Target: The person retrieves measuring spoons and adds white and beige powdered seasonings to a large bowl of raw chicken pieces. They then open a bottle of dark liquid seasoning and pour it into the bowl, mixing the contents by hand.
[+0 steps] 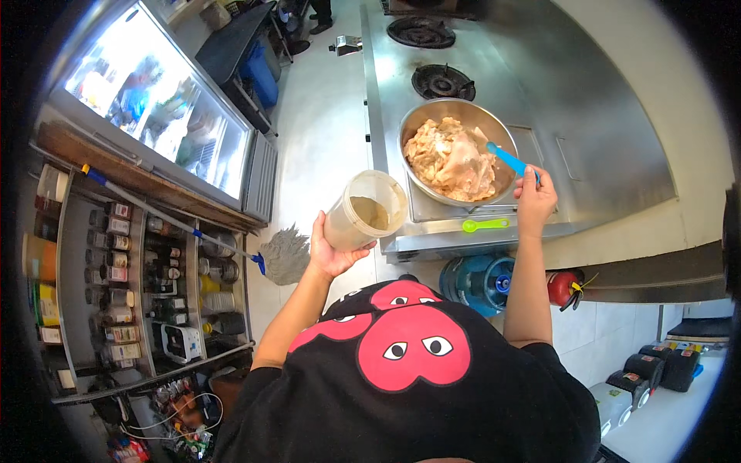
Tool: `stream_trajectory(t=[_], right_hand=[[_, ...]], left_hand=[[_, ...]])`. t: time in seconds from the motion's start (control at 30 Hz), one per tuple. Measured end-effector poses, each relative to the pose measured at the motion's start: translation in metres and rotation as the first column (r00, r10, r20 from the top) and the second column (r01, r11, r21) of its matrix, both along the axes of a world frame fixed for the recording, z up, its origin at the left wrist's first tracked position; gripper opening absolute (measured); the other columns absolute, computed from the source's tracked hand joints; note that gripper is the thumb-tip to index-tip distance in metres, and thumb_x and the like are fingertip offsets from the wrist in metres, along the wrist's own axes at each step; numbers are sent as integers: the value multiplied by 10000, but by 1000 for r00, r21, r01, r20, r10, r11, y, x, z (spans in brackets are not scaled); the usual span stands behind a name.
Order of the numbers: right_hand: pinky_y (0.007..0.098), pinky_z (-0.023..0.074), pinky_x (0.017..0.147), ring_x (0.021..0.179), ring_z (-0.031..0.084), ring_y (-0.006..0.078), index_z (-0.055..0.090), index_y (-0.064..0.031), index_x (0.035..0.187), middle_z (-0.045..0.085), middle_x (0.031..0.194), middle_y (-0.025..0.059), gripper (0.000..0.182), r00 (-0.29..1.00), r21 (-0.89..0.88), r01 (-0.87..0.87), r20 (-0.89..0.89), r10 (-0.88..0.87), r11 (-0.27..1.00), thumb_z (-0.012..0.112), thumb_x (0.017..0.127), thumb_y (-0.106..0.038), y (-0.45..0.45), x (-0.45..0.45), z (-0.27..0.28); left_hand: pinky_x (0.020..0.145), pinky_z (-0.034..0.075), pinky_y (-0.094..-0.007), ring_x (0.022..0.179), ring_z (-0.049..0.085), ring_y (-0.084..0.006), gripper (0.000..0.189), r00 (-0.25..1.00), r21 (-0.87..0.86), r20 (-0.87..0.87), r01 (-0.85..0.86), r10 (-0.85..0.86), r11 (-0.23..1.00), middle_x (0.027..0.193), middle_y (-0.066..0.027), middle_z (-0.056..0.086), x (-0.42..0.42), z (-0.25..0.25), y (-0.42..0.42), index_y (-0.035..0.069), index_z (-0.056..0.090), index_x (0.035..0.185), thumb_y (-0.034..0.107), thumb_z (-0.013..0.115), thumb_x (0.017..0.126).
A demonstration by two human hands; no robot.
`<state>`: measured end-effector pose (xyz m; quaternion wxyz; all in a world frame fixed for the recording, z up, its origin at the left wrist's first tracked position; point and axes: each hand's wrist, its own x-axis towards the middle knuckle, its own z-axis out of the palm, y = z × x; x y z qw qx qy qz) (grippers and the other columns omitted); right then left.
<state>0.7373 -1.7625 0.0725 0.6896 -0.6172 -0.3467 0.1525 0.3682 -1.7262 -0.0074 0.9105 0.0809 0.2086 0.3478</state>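
My left hand (338,252) grips a tall translucent plastic container (346,227), tilted so its open mouth faces up toward me. Brownish-grey powder (370,213) lies inside it. In my right hand (534,194) is the handle of a blue measuring spoon (509,157), its bowl end over the right side of a large steel mixing bowl (425,194). Pale raw meat, seemingly chicken pieces (448,159), fills much of the bowl, with some powder visible on top. On the steel counter edge in front of the bowl rests a lime-green measuring spoon (485,225).
Two gas burners (443,82) sit beyond the bowl. Below the counter stand a blue water jug (477,283) and a red fire extinguisher (561,289). A mop (285,254) leans left, near a jar-filled shelf (136,289) and a lit glass-door fridge (168,110). A person's feet (321,26) show far off.
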Motion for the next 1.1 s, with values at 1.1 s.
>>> stream_trajectory(t=[1.1], right_hand=[[277, 416, 527, 600, 531, 136, 666, -43, 967, 579, 705, 42, 152, 772, 78, 184, 605, -193, 980, 652, 825, -96, -39, 31, -4]], left_hand=[[568, 572, -463, 893, 566, -461, 803, 999, -24, -33, -4, 3, 1000, 1257, -200, 469, 23, 2, -5, 127, 372, 1344, 709, 354, 791]])
